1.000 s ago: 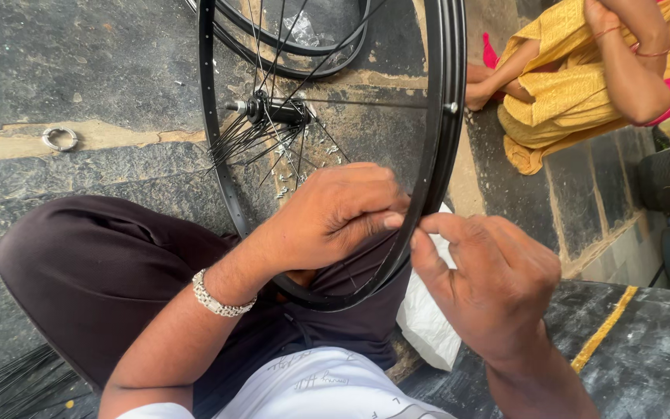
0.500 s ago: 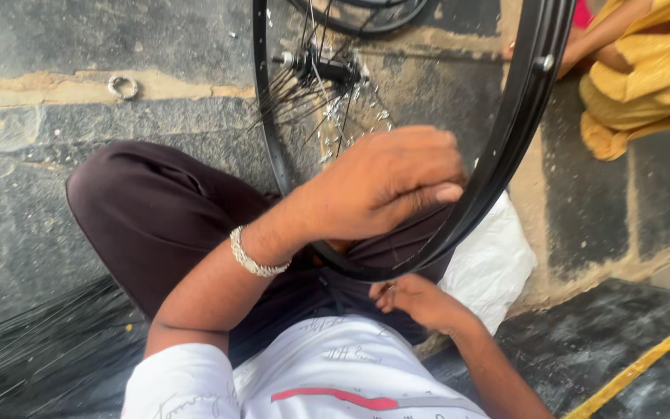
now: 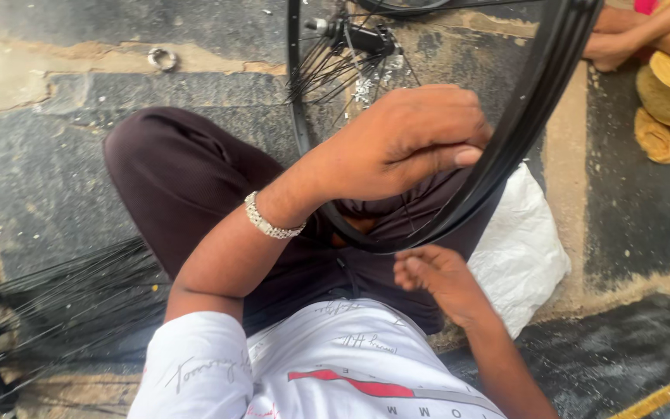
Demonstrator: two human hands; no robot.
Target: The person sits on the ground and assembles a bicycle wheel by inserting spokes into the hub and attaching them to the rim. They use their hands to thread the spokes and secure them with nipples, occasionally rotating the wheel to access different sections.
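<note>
Floor (image 3: 56, 171): dark grey stone slabs with pale, sandy, worn joints; no worktop, the person sits directly on the ground, outdoors or in an open yard by the look of the paving.

Bicycle wheel rim (image 3: 521, 132): black, stood upright over the person's lap, its lower arc resting near the dark trousers (image 3: 172, 171). Hub (image 3: 358, 35) with loose spokes fanning from it, near the floor's top edge.

Left hand (image 3: 409, 140): wrist wearing a silver bracelet (image 3: 269, 221), fingers curled and closed on the rim's lower right arc, thumb pressed along its inner face.

Right hand (image 3: 440, 279): below the rim, off it, fingers loosely bent and partly gathered; whether it holds anything small cannot be told.

White bag (image 3: 525, 248): crumpled, on the floor just beside the right knee, behind the rim.

Bundle of black spokes (image 3: 71, 302): lying at the floor's lower left edge.

Small metal ring (image 3: 162, 58): on the pale joint, upper left.

Another person (image 3: 668, 77): yellow clothing, seated at the upper right corner.
</note>
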